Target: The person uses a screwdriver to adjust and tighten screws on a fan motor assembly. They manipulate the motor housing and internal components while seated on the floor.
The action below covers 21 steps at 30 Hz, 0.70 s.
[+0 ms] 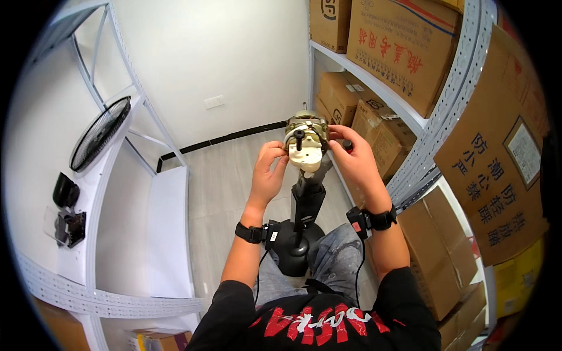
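In front of me stands a pedestal fan without its blade and guard. Its bare fan motor (316,125) has a cream plastic gear housing (307,157) with a black knob (299,136) on top. My left hand (269,169) pinches the motor's left side with thumb and fingers. On the opposite side, my right hand (354,153) has its fingertips against the motor. A small dark piece (348,144) shows between the right thumb and fingers; its kind cannot be made out. Below are the black fan pole (307,205) and round black base (287,266), between my legs.
On the left, a white metal shelf (111,193) carries a round black fan guard (100,133), a black plastic part (65,190) and another dark part with a clear piece (75,229). Cardboard boxes (404,52) fill the right rack. A large carton flap (497,152) juts out close by.
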Each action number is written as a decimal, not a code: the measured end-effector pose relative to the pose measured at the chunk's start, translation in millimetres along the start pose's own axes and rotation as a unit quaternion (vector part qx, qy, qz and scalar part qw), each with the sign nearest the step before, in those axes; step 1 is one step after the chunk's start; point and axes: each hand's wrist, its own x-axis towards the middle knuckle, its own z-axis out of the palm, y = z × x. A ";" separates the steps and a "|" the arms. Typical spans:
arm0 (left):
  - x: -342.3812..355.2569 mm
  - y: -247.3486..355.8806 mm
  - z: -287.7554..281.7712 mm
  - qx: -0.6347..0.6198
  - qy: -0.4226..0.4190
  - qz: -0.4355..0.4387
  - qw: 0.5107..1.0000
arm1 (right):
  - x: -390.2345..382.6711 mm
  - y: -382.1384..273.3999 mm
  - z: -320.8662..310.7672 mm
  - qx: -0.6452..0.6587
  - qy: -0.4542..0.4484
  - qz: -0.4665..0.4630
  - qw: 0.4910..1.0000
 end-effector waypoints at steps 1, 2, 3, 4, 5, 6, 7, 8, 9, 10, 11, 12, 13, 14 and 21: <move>-1.7 3.2 -3.1 0.015 0.003 0.001 1.000 | -5.8 -13.4 3.5 -0.016 0.006 0.009 1.000; -0.3 5.9 -1.6 0.025 0.005 0.007 1.000 | -10.8 -27.4 -0.8 -0.052 -0.005 0.013 0.999; 0.9 7.8 0.0 0.035 0.006 0.011 0.999 | -14.8 -25.4 0.2 -0.042 -0.008 -0.003 0.999; -1.0 9.7 1.9 0.034 0.013 0.005 0.999 | -17.9 -18.5 1.7 -0.033 -0.012 -0.019 0.999; -3.1 11.4 2.6 0.027 0.018 -0.005 0.999 | -20.5 -18.7 2.9 -0.021 -0.017 -0.035 0.999; -4.9 12.9 3.0 0.020 0.024 -0.015 0.999 | -21.8 -22.9 1.1 -0.001 -0.055 -0.015 0.998; -7.1 14.1 3.2 0.013 0.031 -0.025 0.999 | -23.0 -26.0 1.1 -0.024 -0.063 -0.028 0.997; -11.6 15.6 6.5 -0.024 0.037 -0.060 0.997 | -27.4 -27.3 -1.0 -0.047 -0.068 -0.038 0.996; -15.2 17.4 10.4 -0.039 0.041 -0.063 0.996 | -28.9 -28.6 -3.0 -0.070 -0.074 -0.047 0.994; -18.3 19.1 14.7 -0.055 0.046 -0.066 0.995 | -26.7 -23.3 -3.2 -0.070 -0.073 -0.048 0.994; -21.0 22.5 17.0 -0.067 0.049 -0.070 0.994 | -28.3 -22.7 0.1 -0.063 -0.055 -0.028 0.996; -21.5 24.7 18.6 -0.072 0.063 -0.058 0.994 | -30.6 -22.9 4.4 -0.056 -0.038 -0.008 0.998; -22.1 25.1 16.6 -0.067 0.061 -0.061 0.994 | -31.7 -22.2 7.9 -0.049 -0.021 0.012 0.998; -22.1 26.2 15.2 -0.064 0.057 -0.064 0.994 | -32.2 -20.0 8.7 -0.056 -0.020 -0.002 0.998; -22.5 24.7 15.7 -0.053 0.052 0.009 0.997 | -32.0 -19.0 7.3 -0.046 -0.033 0.004 0.998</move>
